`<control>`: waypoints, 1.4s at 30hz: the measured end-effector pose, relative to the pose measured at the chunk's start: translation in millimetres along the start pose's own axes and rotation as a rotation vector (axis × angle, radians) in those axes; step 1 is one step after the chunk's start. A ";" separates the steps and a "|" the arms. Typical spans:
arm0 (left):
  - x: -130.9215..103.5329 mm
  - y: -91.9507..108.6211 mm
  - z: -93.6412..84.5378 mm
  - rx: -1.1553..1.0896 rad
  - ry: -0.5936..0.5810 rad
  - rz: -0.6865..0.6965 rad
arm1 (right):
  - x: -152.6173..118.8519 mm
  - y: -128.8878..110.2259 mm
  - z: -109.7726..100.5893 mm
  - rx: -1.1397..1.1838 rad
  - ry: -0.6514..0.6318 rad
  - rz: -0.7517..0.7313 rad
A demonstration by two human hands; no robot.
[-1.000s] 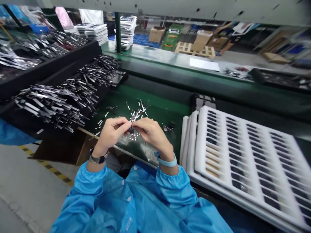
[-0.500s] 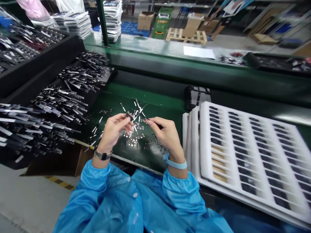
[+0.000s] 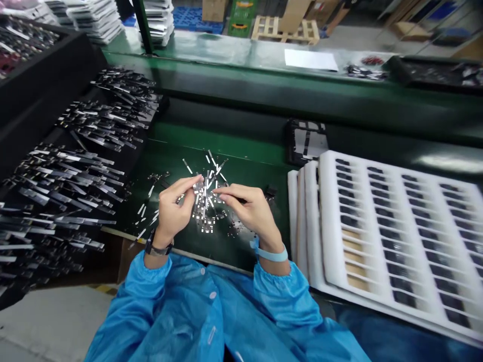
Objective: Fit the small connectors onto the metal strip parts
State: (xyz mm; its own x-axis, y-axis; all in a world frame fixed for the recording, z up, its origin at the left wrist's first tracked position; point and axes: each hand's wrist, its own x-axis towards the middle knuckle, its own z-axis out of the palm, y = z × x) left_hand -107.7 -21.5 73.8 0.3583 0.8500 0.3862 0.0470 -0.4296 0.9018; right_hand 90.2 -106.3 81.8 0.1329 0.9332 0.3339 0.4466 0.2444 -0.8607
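Small silver and white strips and parts lie in a loose pile on the green work surface. Just left of the pile is my left hand, thumb and forefinger brought toward each other near its edge; whatever lies between the fingertips is too small to make out. From the right, my right hand reaches over the pile with thumb and forefinger close together, and a tiny item at their tips cannot be identified. Tiny dark bits are scattered under my right hand.
Bundles of thin dark and silver strips fill a black rack on the left. White foam trays with dark parts in slots stand on the right. Behind them sits a black box. A paper sheet lies on the back ledge.
The dark piece that my left hand held is gone from its fingers. A small dark item now lies right of my right hand. The view has shifted, and both hands are over the pile.
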 end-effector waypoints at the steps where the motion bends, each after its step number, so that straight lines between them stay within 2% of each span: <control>1: 0.0 -1.9 -0.7 -0.062 -0.016 -0.023 | 0.8 1.3 1.6 0.014 -0.018 -0.004; 4: 0.5 -8.0 -1.7 -0.261 -0.039 -0.093 | 2.6 5.7 5.7 0.036 -0.075 -0.018; 7: 1.8 -11.0 -0.7 -0.348 0.011 -0.135 | 4.5 9.2 8.5 0.007 -0.094 -0.024; 13: 1.8 -3.8 0.5 -0.266 0.033 -0.212 | 5.2 17.6 12.7 -0.118 -0.048 -0.067; 17: -3.9 1.1 -2.1 -0.140 0.065 -0.146 | 4.4 23.0 17.7 -0.355 -0.029 -0.148; 21: -12.9 4.4 -4.4 -0.043 -0.011 -0.075 | 4.6 20.3 23.4 -0.626 0.074 -0.305; 25: -20.2 7.6 -2.5 -0.064 -0.053 -0.118 | 4.8 15.4 25.8 -0.699 0.117 -0.378; 28: -23.2 6.5 -1.1 -0.073 -0.045 -0.141 | 4.8 16.8 24.6 -0.652 0.087 -0.367; 33: -25.3 1.3 -2.5 0.018 -0.049 -0.076 | 3.1 19.1 20.2 -0.355 -0.155 -0.295; 37: -25.3 3.1 1.0 -0.022 -0.060 -0.119 | 0.9 12.4 18.3 -0.089 -0.246 -0.086; 40: -24.9 5.6 6.2 -0.090 -0.011 -0.209 | -0.1 9.2 18.6 0.054 -0.260 0.088; 42: -24.7 6.1 8.7 -0.129 0.033 -0.264 | -0.7 9.1 19.1 0.132 -0.269 0.143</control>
State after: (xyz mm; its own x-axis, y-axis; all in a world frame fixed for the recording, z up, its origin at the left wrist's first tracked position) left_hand -108.1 -47.8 68.0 0.3186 0.9376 0.1389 0.0150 -0.1515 0.9883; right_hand 77.3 -99.7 66.4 -0.0609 0.9923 0.1079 0.3193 0.1218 -0.9398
